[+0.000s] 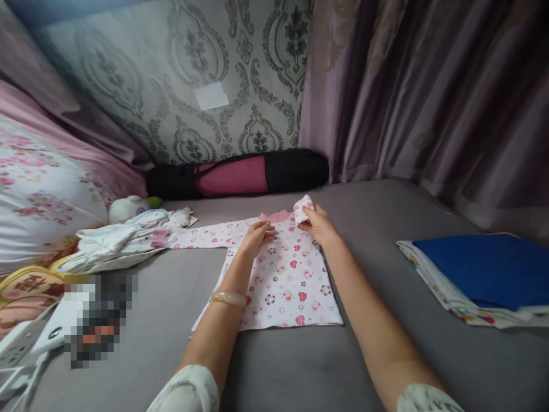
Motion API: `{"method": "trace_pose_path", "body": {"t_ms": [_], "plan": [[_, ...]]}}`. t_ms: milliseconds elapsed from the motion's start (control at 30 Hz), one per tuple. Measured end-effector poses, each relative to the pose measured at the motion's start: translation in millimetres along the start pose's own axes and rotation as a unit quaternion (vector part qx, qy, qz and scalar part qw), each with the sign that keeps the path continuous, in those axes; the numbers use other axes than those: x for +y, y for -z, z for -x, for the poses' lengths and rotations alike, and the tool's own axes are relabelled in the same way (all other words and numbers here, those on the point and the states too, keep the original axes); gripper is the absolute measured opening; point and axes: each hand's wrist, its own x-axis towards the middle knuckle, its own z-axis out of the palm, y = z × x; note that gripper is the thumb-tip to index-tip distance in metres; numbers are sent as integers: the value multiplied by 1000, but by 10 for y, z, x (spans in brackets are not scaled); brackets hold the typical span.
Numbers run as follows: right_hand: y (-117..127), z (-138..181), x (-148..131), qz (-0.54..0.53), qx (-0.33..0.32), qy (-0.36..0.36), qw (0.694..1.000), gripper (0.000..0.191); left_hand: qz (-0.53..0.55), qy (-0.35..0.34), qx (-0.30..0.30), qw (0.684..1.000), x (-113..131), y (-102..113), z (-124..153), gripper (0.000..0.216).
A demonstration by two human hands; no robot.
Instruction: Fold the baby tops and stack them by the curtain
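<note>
A white long-sleeved child's shirt (pixel 283 280) with pink hearts and flowers lies spread on the grey bed sheet, its pink collar pointing away from me. One sleeve stretches out flat to the left and ends in a pink cuff. At the right shoulder, my right hand (pixel 319 224) pinches a raised, folded part of the shirt, probably the other sleeve. My left hand (pixel 258 236) hovers over or rests on the chest just below the collar, fingers extended and holding nothing. A pale bangle (pixel 229 297) circles my left wrist.
Folded cloths with a blue one (pixel 489 269) on top lie at right. Rumpled clothes (pixel 124 232), a floral pillow (pixel 47 200) and a white power strip (pixel 19 343) are at left. A black and pink roll bag (pixel 235 174) lies along the wall.
</note>
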Motion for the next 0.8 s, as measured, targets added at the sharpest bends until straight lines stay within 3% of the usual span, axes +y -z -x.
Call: {"method": "trace_pose_path", "body": {"t_ms": [167,333,433,567,700,800], "plan": [[-164,74,202,59,-31,6,998,15,75,15,4,997,-56,157,74,24],[-275,224,293,64,-219,9,974,32,126,25,-22,992,-30,140,35,39],[-276,267,276,55,-262,-26,963,43,125,3,-38,991,3,143,18,51],[-179,177,194,53,-235,-22,970,46,58,-18,-3,998,-5,217,-3,57],[-3,20,61,34,-149,-2,988,53,-31,-39,76,996,-72,341,-46,39],[154,-67,-43,29,-82,18,996,56,-100,-64,84,989,-106,407,-75,24]]}}
